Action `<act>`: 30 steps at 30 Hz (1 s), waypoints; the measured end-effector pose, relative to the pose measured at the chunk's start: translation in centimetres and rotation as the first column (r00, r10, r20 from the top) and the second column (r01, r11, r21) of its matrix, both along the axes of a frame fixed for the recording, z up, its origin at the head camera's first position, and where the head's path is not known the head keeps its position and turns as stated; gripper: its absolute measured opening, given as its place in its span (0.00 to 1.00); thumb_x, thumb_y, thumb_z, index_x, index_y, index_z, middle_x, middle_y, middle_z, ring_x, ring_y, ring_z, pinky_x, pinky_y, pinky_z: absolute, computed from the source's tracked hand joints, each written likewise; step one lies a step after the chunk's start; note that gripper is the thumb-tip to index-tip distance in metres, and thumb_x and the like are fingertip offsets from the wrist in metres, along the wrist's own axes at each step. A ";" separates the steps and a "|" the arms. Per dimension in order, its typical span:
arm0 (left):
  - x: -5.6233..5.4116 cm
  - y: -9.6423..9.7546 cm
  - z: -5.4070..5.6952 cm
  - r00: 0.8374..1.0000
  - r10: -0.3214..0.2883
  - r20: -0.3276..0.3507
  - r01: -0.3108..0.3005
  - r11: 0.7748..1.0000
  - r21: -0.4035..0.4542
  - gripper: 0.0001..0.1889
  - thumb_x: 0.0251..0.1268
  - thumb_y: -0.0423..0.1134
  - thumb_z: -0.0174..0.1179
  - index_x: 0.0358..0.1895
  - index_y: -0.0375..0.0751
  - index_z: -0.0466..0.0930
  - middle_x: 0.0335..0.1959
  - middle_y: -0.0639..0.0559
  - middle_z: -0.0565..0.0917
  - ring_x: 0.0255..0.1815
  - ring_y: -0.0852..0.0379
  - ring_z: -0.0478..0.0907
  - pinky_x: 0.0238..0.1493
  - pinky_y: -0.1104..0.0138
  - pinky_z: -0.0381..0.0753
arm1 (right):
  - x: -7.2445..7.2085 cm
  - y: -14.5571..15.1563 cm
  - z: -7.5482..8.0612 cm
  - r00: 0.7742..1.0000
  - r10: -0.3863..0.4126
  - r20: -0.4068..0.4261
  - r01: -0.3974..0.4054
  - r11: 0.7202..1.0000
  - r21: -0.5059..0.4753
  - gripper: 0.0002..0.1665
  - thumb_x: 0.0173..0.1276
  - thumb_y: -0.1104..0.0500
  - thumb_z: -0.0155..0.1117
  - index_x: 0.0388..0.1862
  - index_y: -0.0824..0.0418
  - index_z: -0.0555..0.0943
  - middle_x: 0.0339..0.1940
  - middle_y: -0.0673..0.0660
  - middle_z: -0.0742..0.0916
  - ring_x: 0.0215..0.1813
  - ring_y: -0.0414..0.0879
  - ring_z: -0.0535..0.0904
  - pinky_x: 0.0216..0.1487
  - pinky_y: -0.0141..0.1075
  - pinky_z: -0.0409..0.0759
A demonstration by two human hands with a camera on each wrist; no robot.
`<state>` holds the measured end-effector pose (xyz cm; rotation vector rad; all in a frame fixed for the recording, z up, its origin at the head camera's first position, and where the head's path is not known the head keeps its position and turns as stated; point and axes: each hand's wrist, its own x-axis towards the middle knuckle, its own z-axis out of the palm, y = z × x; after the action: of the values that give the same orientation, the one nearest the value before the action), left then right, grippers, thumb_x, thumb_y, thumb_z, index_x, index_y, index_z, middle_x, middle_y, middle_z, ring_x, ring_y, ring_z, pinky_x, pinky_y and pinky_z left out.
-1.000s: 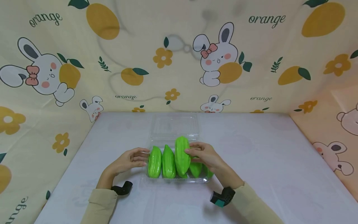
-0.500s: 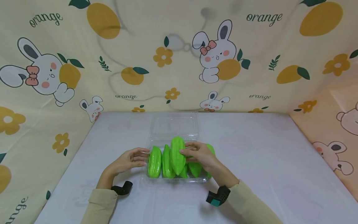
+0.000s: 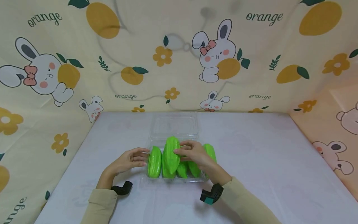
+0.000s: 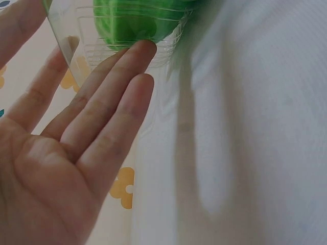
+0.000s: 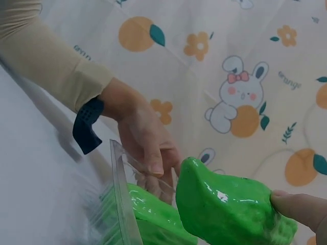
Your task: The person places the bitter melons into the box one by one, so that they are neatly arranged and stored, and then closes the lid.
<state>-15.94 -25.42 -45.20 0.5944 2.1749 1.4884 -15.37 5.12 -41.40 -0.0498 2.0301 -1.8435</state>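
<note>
My right hand (image 3: 195, 154) pinches a glossy, bright green, ribbed fruit-like piece (image 3: 171, 155) (image 5: 230, 206), long and pointed at one end. It is raised over the other green pieces in a clear plastic clamshell box (image 3: 185, 180). One green piece (image 3: 154, 162) lies at the box's left end, and several more lie to the right, partly hidden by my right hand. At the left wall stands my left hand (image 3: 126, 161) (image 4: 76, 138), fingers nearly straight, fingertips right at the plastic. In the left wrist view, green (image 4: 138, 23) shows through the box wall.
The box's transparent lid (image 3: 174, 124) lies folded back behind it. A white cloth (image 3: 251, 155) covers the table. A cream curtain (image 3: 179, 62) with rabbits and oranges hangs at the back, with printed sides left and right.
My right hand has moved left with the green piece, from mid-box to above the second piece from the left. More green shows at the right end. My left hand has stayed in place.
</note>
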 end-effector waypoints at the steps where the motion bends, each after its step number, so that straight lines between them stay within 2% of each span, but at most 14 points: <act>1: 0.0 0.0 0.0 1.000 0.001 0.001 -0.001 1.000 0.001 0.32 0.65 0.40 0.62 0.67 0.29 0.63 0.64 0.26 0.72 0.64 0.33 0.73 0.53 0.76 0.80 | -0.1 -0.1 0.0 1.000 -0.002 -0.002 0.002 1.000 0.007 0.30 0.63 0.58 0.68 0.60 0.70 0.71 0.57 0.70 0.82 0.40 0.41 0.85 0.49 0.42 0.86; 10: -0.1 0.2 0.1 1.000 0.021 0.019 -0.021 1.000 -0.007 0.32 0.65 0.42 0.63 0.67 0.32 0.63 0.65 0.28 0.72 0.63 0.39 0.75 0.52 0.74 0.81 | -0.6 -1.0 0.3 1.000 -0.007 0.005 0.007 1.000 -0.012 0.28 0.62 0.61 0.68 0.58 0.72 0.72 0.54 0.70 0.83 0.37 0.40 0.84 0.47 0.43 0.87; 17: -0.2 0.5 0.3 0.999 0.031 0.038 -0.032 0.999 0.019 0.33 0.63 0.43 0.63 0.68 0.33 0.63 0.66 0.28 0.71 0.65 0.32 0.72 0.53 0.73 0.81 | -1.0 -1.4 0.1 1.000 0.000 0.014 0.000 1.000 -0.022 0.29 0.62 0.62 0.69 0.58 0.73 0.71 0.54 0.71 0.83 0.35 0.40 0.84 0.46 0.44 0.87; 30: -0.3 0.5 0.4 0.999 0.034 0.038 -0.035 0.999 0.017 0.32 0.64 0.43 0.63 0.68 0.34 0.64 0.66 0.29 0.71 0.65 0.32 0.72 0.53 0.74 0.81 | -1.2 -2.8 -0.3 0.999 -0.032 0.004 0.032 0.999 0.029 0.28 0.59 0.60 0.72 0.54 0.69 0.73 0.51 0.70 0.84 0.34 0.43 0.85 0.44 0.43 0.87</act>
<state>-16.28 -24.90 -44.85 0.5335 2.1560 1.5256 -16.55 2.29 -41.70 -0.0051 2.0657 -1.8307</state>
